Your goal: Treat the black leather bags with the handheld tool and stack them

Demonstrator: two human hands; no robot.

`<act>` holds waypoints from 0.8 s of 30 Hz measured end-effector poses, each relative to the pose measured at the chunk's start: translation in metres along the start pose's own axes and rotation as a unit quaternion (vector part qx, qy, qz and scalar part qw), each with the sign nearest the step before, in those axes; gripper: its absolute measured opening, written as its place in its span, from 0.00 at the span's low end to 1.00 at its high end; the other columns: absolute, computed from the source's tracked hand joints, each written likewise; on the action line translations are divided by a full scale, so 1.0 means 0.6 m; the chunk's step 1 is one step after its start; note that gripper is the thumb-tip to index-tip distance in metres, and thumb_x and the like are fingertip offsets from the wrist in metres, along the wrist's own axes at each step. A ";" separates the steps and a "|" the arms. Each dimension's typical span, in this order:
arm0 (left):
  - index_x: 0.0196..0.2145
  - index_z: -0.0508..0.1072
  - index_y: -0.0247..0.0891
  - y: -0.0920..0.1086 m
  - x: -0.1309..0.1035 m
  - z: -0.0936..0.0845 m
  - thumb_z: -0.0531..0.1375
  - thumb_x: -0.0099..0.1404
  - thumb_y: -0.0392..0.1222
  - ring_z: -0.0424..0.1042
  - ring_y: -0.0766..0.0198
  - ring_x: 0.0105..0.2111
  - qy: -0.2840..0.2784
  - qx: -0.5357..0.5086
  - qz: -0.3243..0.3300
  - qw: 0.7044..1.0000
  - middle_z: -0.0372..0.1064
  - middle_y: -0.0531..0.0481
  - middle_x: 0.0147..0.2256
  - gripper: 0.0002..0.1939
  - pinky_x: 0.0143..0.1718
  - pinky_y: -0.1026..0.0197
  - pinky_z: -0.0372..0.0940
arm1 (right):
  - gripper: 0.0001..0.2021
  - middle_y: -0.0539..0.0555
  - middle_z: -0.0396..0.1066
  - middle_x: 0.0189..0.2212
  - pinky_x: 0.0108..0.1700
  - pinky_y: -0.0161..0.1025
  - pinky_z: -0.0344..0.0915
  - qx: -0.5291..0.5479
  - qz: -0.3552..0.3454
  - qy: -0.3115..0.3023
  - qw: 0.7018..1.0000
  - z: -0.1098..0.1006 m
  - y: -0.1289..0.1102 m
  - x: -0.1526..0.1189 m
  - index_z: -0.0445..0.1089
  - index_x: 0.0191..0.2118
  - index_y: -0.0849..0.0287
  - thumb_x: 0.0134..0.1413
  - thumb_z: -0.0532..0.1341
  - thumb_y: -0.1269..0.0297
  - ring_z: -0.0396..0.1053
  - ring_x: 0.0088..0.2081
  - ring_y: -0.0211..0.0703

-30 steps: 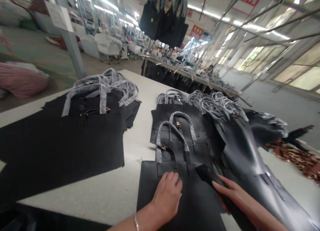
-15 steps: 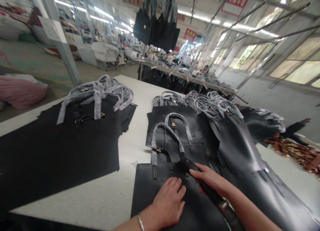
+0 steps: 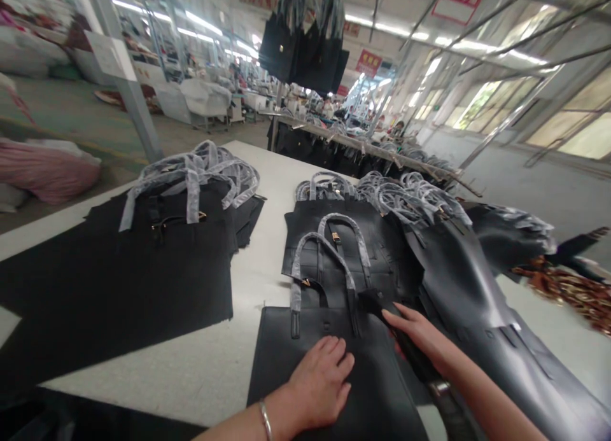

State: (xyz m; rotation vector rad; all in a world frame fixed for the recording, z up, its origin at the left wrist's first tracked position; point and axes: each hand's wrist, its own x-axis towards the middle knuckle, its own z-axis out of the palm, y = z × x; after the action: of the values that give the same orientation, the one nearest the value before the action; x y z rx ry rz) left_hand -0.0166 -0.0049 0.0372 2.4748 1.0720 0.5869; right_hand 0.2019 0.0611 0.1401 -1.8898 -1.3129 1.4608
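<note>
Panel (image 3: 370, 380), likely supple, best held by its edges, is being touched by the unclenched left hand (image 3: 322, 384), black tool (image 3: 415, 361) being gripped toward two o'clock by the right hand (image 3: 422, 334).

Location: bag-making workshop on a factory floor.
Black bag pieces (image 3: 370, 377) with film-wrapped handles (image 3: 342, 267) are laid in overlapping stacks on a pale worktable (image 3: 191, 377); finished-looking black bags (image 3: 279, 49) are hung overhead, and dark goods are lined along a metal rack (image 3: 365, 146). The long hall is lit by strip lights (image 3: 204, 23) and windows (image 3: 487, 107); red signs (image 3: 461, 0) are mounted high, bulky sacks (image 3: 45, 170) are set on the floor (image 3: 57, 107).
</note>
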 end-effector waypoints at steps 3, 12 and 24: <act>0.55 0.64 0.37 0.000 -0.003 -0.008 0.53 0.67 0.48 0.58 0.51 0.58 -0.001 -0.003 0.003 1.000 0.59 0.40 0.58 0.22 0.62 0.51 0.51 | 0.15 0.42 0.62 0.18 0.14 0.29 0.60 0.004 0.045 -0.009 0.999 -0.036 0.025 -0.026 0.63 0.40 0.56 0.55 0.60 0.49 0.64 0.15 0.34; 0.55 0.65 0.39 -0.001 -0.001 0.008 0.56 0.64 0.45 0.59 0.50 0.57 0.010 0.010 -0.002 1.000 0.60 0.42 0.58 0.22 0.61 0.49 0.54 | 0.12 0.43 0.61 0.18 0.14 0.29 0.61 0.022 0.014 0.023 0.999 -0.016 0.023 0.015 0.63 0.38 0.57 0.58 0.58 0.53 0.64 0.14 0.33; 0.55 0.67 0.32 -0.051 0.052 0.009 0.54 0.67 0.44 0.60 0.50 0.56 0.051 0.116 -0.001 0.992 0.62 0.37 0.56 0.22 0.58 0.50 0.58 | 0.27 0.43 0.63 0.21 0.17 0.30 0.63 0.052 0.066 0.021 0.996 -0.078 0.114 -0.213 0.61 0.57 0.55 0.54 0.63 0.53 0.66 0.17 0.34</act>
State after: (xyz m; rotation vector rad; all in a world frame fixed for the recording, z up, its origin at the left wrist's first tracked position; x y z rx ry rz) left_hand -0.0124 0.0371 0.0248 2.6664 1.2457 0.6249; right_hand 0.2723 -0.0706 0.1705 -1.9603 -1.0881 1.5140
